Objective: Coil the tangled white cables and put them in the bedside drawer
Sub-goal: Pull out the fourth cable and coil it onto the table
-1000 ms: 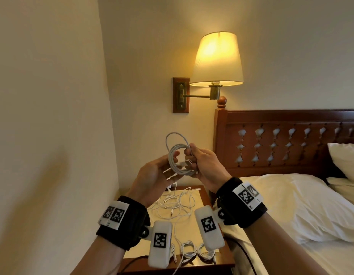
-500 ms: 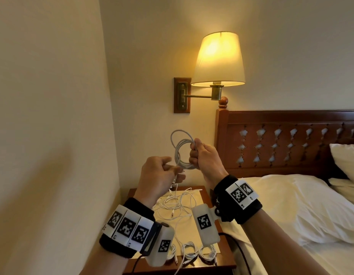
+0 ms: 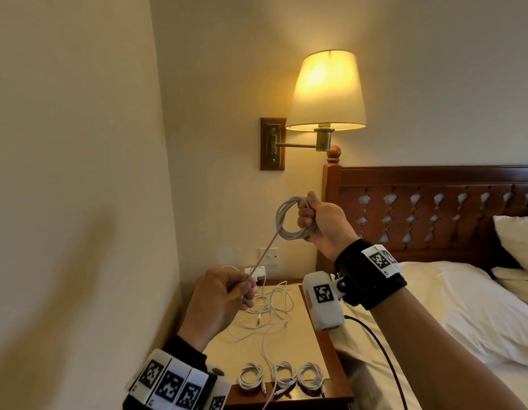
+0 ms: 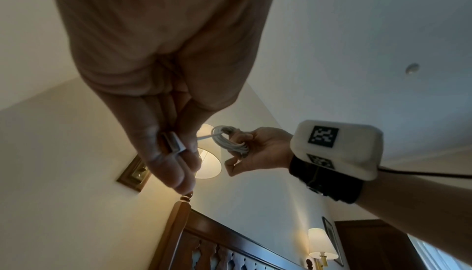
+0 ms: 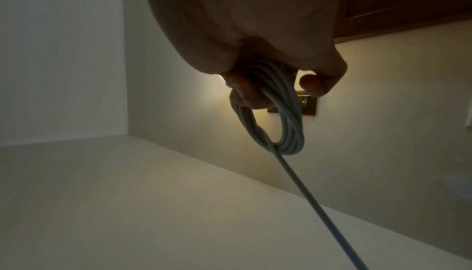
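Three small coiled cables lie in a row along the near edge of the bench, with bare top between them and the loose tangle of white cable toward its far edge. Above that tangle the left hand pinches the plug end of a taut strand. The strand runs up and right to a round white coil, gripped in the curled fingers of the right hand before the wall, the headboard just beside it.
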### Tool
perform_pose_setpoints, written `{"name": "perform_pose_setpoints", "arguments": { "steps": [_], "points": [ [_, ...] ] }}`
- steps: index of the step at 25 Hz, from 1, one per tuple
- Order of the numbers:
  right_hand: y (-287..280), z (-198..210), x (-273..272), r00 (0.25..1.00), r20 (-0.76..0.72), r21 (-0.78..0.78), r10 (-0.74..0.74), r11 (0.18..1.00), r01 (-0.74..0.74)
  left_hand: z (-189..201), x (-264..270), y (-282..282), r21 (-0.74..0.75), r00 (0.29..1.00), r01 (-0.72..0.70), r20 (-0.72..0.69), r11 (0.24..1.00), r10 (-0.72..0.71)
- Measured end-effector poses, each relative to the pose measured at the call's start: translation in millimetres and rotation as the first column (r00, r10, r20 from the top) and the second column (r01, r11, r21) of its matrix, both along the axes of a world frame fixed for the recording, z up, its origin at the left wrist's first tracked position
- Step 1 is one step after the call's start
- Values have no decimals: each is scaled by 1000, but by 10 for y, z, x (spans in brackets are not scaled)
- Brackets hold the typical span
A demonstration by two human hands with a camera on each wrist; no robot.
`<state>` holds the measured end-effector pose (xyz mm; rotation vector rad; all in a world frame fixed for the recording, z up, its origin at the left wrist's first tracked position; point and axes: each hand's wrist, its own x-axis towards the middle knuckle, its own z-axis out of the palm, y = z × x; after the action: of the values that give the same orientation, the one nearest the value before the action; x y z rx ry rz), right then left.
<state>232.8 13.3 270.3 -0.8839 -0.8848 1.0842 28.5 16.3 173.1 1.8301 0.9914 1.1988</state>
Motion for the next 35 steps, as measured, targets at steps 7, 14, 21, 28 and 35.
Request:
{"name": "perform_pose_setpoints", "arguments": {
  "steps": [7, 14, 21, 28, 35],
  "points": [
    [-10, -56, -82, 961, 253, 78, 114, 987, -138, 76, 10, 9, -301, 882, 380, -167, 874, -441],
    [-49, -31, -166, 921, 263, 29, 287, 952, -305, 870, 87, 51, -80, 989, 102, 112, 992, -93],
    [-128, -3, -197, 836, 472, 22, 281, 944, -330, 984, 126, 32, -244, 933, 345, -14, 906, -359],
    [-183, -126, -97, 865, 502, 231, 18, 961, -154, 841, 291, 48, -133, 986, 85, 151, 988, -64],
    [-592, -493, -189, 837, 519, 496, -174, 859, -130, 892, 380, 42, -155, 922, 38, 386, 987, 25]
  ]
}}
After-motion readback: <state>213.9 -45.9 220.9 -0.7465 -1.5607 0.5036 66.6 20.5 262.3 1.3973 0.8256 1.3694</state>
